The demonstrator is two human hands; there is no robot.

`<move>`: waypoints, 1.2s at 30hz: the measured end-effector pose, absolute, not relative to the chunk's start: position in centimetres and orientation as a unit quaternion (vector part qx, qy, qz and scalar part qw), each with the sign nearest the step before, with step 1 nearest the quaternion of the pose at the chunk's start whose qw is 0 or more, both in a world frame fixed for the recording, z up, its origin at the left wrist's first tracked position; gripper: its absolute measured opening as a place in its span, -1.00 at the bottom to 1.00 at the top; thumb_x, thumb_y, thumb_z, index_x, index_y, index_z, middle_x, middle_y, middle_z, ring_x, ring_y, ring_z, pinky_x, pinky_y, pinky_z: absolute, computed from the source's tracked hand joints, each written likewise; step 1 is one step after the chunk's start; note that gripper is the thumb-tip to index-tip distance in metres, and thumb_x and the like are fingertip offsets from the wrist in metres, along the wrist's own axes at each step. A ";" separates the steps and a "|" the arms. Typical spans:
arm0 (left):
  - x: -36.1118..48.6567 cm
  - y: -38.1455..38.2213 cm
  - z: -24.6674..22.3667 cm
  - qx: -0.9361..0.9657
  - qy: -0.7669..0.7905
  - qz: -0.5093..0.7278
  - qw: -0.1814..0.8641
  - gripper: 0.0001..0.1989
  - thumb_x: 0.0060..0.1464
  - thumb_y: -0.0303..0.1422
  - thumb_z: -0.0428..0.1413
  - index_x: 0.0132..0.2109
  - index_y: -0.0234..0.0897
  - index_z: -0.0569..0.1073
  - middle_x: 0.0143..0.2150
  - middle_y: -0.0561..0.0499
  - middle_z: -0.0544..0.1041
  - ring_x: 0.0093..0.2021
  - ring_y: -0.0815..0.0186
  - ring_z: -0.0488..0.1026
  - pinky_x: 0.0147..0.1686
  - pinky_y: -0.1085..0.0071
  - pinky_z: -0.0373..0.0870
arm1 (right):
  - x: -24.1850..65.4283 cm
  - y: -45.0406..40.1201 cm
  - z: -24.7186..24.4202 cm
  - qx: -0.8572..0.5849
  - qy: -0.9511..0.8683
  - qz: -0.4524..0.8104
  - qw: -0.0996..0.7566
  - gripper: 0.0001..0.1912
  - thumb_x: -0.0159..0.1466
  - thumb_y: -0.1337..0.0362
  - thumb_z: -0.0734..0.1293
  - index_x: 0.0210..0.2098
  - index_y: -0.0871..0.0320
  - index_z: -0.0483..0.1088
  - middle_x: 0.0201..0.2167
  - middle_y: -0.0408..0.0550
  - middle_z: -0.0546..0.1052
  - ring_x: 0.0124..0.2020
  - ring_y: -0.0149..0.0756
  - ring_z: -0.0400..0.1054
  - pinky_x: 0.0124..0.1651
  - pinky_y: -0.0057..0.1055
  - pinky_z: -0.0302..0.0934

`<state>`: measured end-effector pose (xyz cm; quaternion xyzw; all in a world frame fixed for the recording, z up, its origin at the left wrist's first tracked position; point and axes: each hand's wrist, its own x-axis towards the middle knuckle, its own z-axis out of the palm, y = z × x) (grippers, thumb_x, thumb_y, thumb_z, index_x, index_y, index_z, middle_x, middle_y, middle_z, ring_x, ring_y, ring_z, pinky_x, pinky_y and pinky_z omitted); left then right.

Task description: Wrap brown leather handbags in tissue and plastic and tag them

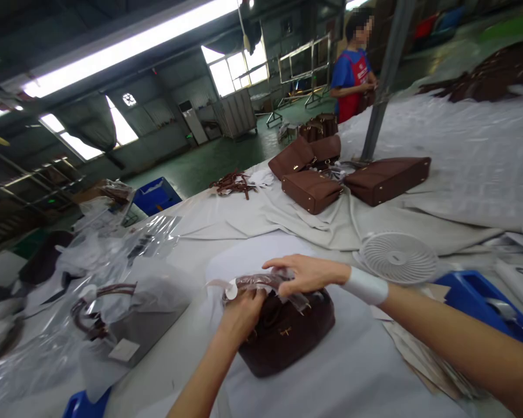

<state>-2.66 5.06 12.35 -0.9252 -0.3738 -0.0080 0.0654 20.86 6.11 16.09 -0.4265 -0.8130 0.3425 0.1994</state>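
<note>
A dark brown handbag (287, 337) with a small gold emblem stands on white sheeting in front of me. Clear plastic film (261, 281) wraps its raised handles, and a round white tag (231, 289) hangs at their left end. My left hand (243, 313) has its fingers curled in at the bag's top, below the handles; the fingertips are partly hidden. Over the right side of the handles is my right hand (307, 274), thumb and fingers apart, beside or touching the film. A pale band circles the right wrist.
Several brown bags (311, 188) lie farther back on the table, left of a metal post (387, 81). A white fan (396, 257) and a blue bin (483, 302) stand at right. At left sits a film-covered grey bag (148, 331). A person (351, 81) stands beyond the table.
</note>
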 end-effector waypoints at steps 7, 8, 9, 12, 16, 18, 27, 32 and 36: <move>-3.2 1.0 10.8 -0.962 -0.235 0.007 0.137 -0.82 0.27 -0.42 -0.12 -0.15 -0.22 0.38 -0.30 -0.01 0.43 -0.33 0.25 0.40 -0.34 0.35 0.39 | 20.1 1.1 12.0 -0.498 -0.843 0.062 0.195 -0.61 0.13 0.25 0.37 -0.03 0.11 0.40 -0.18 0.03 0.53 -0.12 -0.13 0.34 0.03 -0.16 0.02; -3.2 0.3 9.7 -0.960 -0.238 0.001 0.151 -0.82 0.25 -0.44 -0.11 -0.12 -0.23 0.38 -0.29 -0.02 0.44 -0.33 0.25 0.41 -0.36 0.35 0.38 | 20.2 1.0 11.3 -0.494 -0.848 0.043 0.185 -0.60 0.12 0.26 0.37 -0.03 0.10 0.40 -0.19 0.02 0.53 -0.13 -0.13 0.34 0.04 -0.15 0.01; -3.2 -0.3 8.5 -0.956 -0.241 -0.010 0.165 -0.81 0.23 -0.46 -0.09 -0.09 -0.25 0.38 -0.27 -0.04 0.45 -0.32 0.23 0.42 -0.37 0.35 0.38 | 20.4 0.9 10.6 -0.493 -0.852 0.031 0.175 -0.59 0.12 0.24 0.38 -0.02 0.10 0.40 -0.20 0.01 0.54 -0.13 -0.12 0.34 0.04 -0.14 0.00; -3.4 -1.7 5.2 -0.940 -0.256 -0.078 0.211 -0.72 0.17 -0.53 -0.09 -0.02 -0.32 0.39 -0.25 -0.10 0.47 -0.33 0.20 0.43 -0.41 0.33 0.38 | 21.2 0.9 9.1 -0.528 -0.834 0.009 0.160 -0.49 0.12 0.11 0.42 0.03 0.13 0.37 -0.22 0.04 0.54 -0.16 -0.09 0.35 0.00 -0.13 0.02; -4.0 -2.1 4.4 -0.911 -0.307 -0.166 0.218 -0.70 0.18 -0.53 -0.11 -0.03 -0.28 0.43 -0.36 -0.07 0.43 -0.40 0.22 0.40 -0.44 0.34 0.35 | 21.8 0.8 9.4 -0.591 -0.775 -0.058 0.214 -0.28 0.11 0.00 0.45 0.15 0.22 0.27 -0.07 0.17 0.51 -0.07 -0.01 0.34 -0.01 -0.12 0.07; -4.5 -2.0 5.3 -0.894 -0.339 -0.206 0.207 -0.70 0.19 -0.54 -0.10 -0.04 -0.25 0.44 -0.41 -0.04 0.40 -0.41 0.25 0.39 -0.43 0.35 0.35 | 21.6 -0.1 10.5 -0.584 -0.761 -0.106 0.262 -0.30 0.13 0.01 0.44 0.14 0.27 0.27 -0.07 0.20 0.50 -0.06 0.00 0.34 -0.03 -0.13 0.13; -6.1 -3.5 5.5 -0.905 -0.293 -0.255 0.176 -0.72 0.20 -0.51 -0.04 -0.02 -0.20 0.45 -0.40 -0.01 0.41 -0.42 0.28 0.38 -0.39 0.35 0.38 | 17.1 -3.6 11.6 -0.300 -0.916 -0.148 0.220 -0.59 0.32 0.43 0.17 0.16 0.23 0.26 0.08 0.12 0.44 0.04 -0.20 0.33 0.03 -0.26 0.23; -7.4 -3.5 5.6 -0.901 -0.323 -0.252 0.142 -0.69 0.22 -0.53 -0.09 -0.01 -0.20 0.45 -0.39 -0.01 0.41 -0.38 0.30 0.38 -0.35 0.38 0.41 | 15.4 0.2 11.3 -0.356 -0.905 -0.204 0.113 -0.79 0.27 0.52 0.22 -0.40 0.22 0.43 -0.44 -0.01 0.49 -0.32 -0.22 0.36 -0.22 -0.26 0.23; -7.7 -4.1 5.1 -0.885 -0.356 -0.271 0.132 -0.71 0.23 -0.45 -0.06 0.04 -0.23 0.42 -0.29 -0.07 0.44 -0.33 0.30 0.40 -0.32 0.39 0.42 | 15.2 -0.7 11.0 -0.356 -0.901 -0.201 0.143 -0.80 0.30 0.47 0.22 -0.44 0.20 0.38 -0.47 -0.05 0.43 -0.40 -0.25 0.27 -0.32 -0.29 0.12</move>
